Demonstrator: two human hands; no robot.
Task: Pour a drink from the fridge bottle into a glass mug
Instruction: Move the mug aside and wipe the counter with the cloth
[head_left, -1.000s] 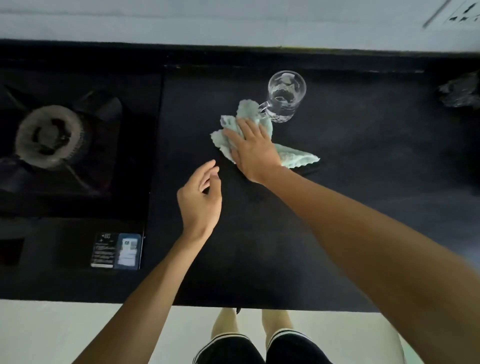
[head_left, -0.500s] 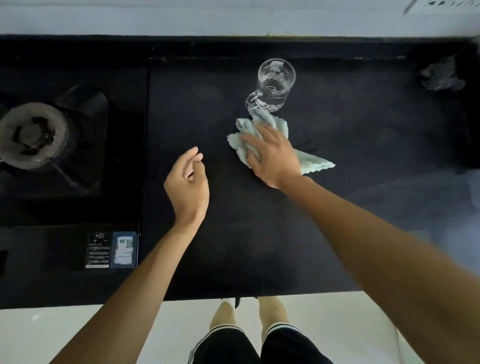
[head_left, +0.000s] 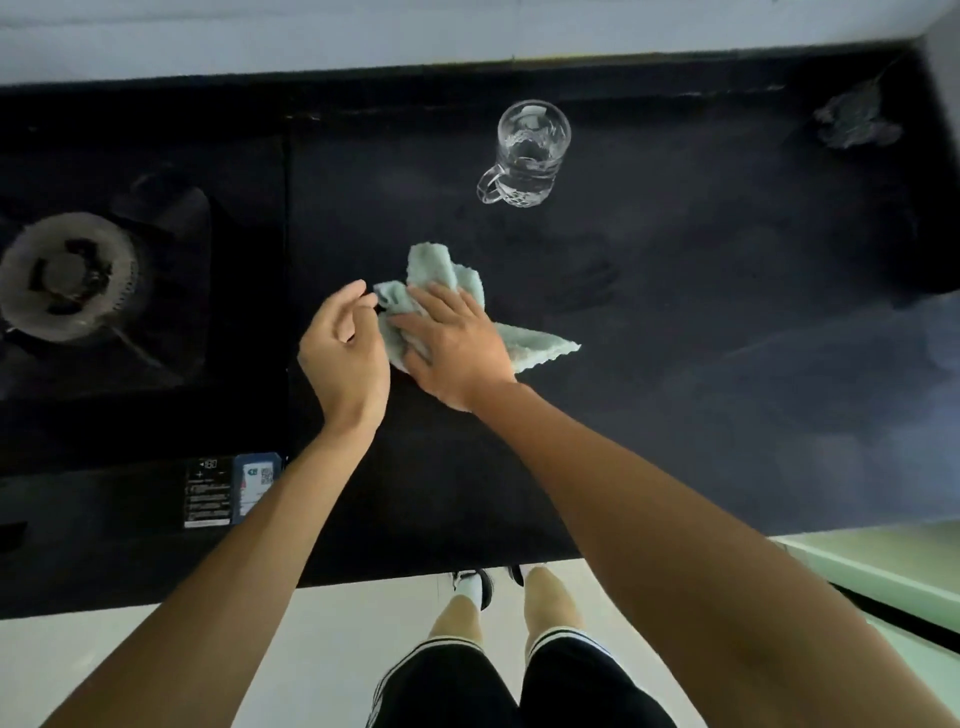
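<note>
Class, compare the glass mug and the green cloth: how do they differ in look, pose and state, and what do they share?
The glass mug is clear; the cloth is opaque pale green. The mug stands upright; the cloth lies bunched. No hand touches the mug; the right hand presses on the cloth. Both rest on the black counter.

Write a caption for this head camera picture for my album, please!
Right hand presses a pale green cloth on the black counter, left hand close by, glass mug standing behind.
</note>
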